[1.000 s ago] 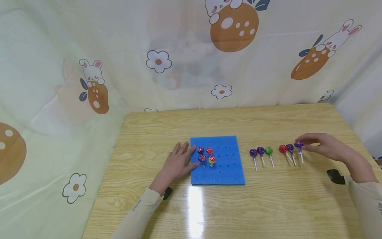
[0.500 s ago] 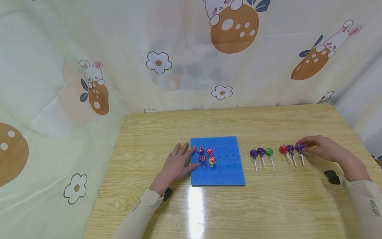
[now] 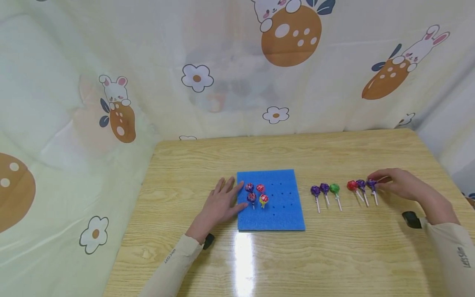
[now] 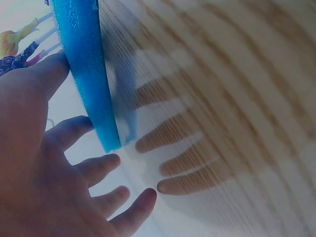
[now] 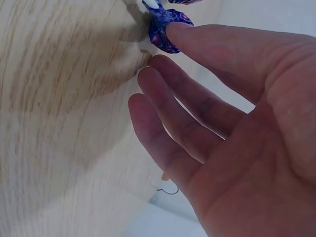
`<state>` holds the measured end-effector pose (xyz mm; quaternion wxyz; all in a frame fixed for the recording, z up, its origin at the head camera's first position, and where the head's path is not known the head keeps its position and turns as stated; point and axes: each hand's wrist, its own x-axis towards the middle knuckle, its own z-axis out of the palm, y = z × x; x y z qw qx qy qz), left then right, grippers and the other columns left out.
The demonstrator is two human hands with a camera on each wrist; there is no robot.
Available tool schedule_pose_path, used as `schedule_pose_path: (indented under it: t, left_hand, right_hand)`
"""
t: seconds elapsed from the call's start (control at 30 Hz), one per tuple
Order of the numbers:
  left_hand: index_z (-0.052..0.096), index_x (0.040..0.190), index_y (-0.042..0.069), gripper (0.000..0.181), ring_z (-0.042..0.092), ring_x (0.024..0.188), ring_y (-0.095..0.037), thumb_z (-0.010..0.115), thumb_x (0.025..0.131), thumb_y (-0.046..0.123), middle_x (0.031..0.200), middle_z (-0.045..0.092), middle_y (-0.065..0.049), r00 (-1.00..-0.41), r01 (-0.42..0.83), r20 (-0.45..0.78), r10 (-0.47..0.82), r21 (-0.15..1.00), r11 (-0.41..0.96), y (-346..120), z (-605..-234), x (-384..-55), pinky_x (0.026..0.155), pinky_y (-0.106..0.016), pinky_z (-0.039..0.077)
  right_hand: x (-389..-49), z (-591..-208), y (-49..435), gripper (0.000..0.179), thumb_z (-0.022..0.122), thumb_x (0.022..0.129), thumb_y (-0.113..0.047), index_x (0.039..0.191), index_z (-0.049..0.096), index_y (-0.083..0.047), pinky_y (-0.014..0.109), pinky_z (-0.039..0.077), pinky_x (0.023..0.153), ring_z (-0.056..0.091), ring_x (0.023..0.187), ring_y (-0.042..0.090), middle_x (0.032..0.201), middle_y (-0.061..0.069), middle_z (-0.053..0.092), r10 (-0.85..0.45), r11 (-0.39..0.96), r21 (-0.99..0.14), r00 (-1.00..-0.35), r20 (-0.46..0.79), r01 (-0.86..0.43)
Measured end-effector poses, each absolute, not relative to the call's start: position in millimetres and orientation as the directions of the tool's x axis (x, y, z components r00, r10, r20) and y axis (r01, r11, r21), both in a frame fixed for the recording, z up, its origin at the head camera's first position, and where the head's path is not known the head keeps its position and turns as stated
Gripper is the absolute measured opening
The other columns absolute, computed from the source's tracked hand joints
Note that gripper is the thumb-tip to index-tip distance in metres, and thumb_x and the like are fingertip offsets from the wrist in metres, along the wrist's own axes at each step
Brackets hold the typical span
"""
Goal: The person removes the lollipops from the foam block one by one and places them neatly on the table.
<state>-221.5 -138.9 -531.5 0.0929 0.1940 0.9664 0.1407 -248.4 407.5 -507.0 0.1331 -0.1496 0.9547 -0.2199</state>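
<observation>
My left hand lies spread at the left edge of a blue foam board, thumb and index finger touching it. In the left wrist view the fingers are straight along the board's side. Several wrapped lollipops stand in the board's left half, among them a yellow-and-red one and a pink-red one. At the right, my right hand pinches the head of a purple lollipop at table level. The right wrist view has the thumb on its purple wrapper; the index fingertip's contact is partly hidden.
Left of the held lollipop lie another purple one and a red one. Nearer the board lie a green lollipop and two purple ones. Small holes dot the board's right half. A patterned curtain hangs behind the wooden table.
The right hand has lowered the purple lollipop slightly, beside the neighbouring purple one, and the right forearm has shifted a little left. My left hand has stayed at the board.
</observation>
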Motion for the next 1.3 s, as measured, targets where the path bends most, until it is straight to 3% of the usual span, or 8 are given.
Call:
schedule_pose_path:
  t: [0.37, 0.63, 1.3]
  left_hand:
    - [0.027, 0.160, 0.030, 0.075, 0.009, 0.156, -0.040, 0.048, 0.097, 0.065, 0.169, 0.018, -0.008, -0.909, 0.343, -0.132, 0.396, 0.306, 0.888, -140, -533, -221, 0.116, -0.068, 0.026]
    - [0.026, 0.160, 0.031, 0.075, 0.009, 0.156, -0.040, 0.049, 0.097, 0.065, 0.169, 0.017, -0.008, -0.908, 0.346, -0.131, 0.398, 0.302, 0.888, -140, -533, -221, 0.116, -0.068, 0.027]
    - [0.029, 0.160, 0.028, 0.074, 0.012, 0.155, -0.043, 0.049, 0.098, 0.064, 0.168, 0.020, -0.011, -0.906, 0.363, -0.104, 0.410, 0.308, 0.880, -139, -531, -221, 0.116, -0.068, 0.028]
  right_hand:
    - [-246, -504, 406, 0.036, 0.065, 0.096, -0.007, 0.127, 0.059, 0.010, 0.022, 0.051, 0.074, 0.066, 0.103, 0.046, 0.116, 0.029, 0.067, -0.332, 0.854, -0.483, -0.919, -0.213, -0.196]
    - [-245, -501, 404, 0.039, 0.065, 0.097, -0.010, 0.128, 0.057, 0.011, 0.052, 0.056, 0.082, 0.062, 0.108, 0.052, 0.122, 0.037, 0.061, -0.317, 0.855, -0.487, -0.922, -0.221, -0.177]
    - [-249, -485, 390, 0.045, 0.062, 0.101, -0.022, 0.134, 0.055, 0.008, 0.064, 0.051, 0.087, 0.056, 0.116, 0.056, 0.133, 0.038, 0.054, -0.304, 0.879, -0.437, -0.930, -0.207, -0.191]
